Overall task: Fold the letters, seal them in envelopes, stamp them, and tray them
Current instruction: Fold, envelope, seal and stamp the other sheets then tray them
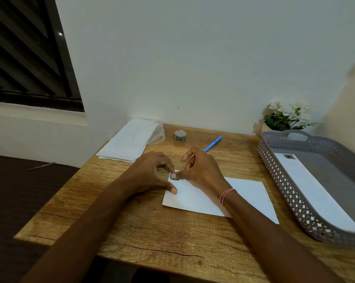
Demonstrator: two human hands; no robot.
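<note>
The right hand (pixel 203 170) reaches across a white envelope (pixel 195 199) that lies flat on the wooden table (pixel 152 231). Its thumb tip presses down on a small dark stamp (pixel 175 177) at the envelope's far left corner. Its other fingers are loosely curled above the paper and hold nothing, with the forefinger lifted highest. A red and white thread bracelet (pixel 226 194) circles this wrist, which lies over the middle of the envelope.

The left hand (pixel 152 172) sits just left of the right, arched in a wide span. Its thumb tip rests on the envelope's left edge, nearer the person than the stamp. Its forefinger tip comes down at the stamp's edge, touching the right thumb or just beside it. It grips nothing.

Beyond the left hand, towards the wall, lies a stack of white paper (pixel 129 139) with a clear plastic wrap at its far end. Beyond both hands stands a small roll (pixel 180 136), and a blue pen (pixel 213 142) lies just behind the right hand's knuckles.

Well to the right of the right hand is a grey perforated tray (pixel 274 170). In it lies another envelope (pixel 307 180) with a stamp of its own (pixel 289 156) at its far corner. White flowers (pixel 288 115) stand behind the tray, against the wall. A dark window (pixel 25 48) is far off to the left.
</note>
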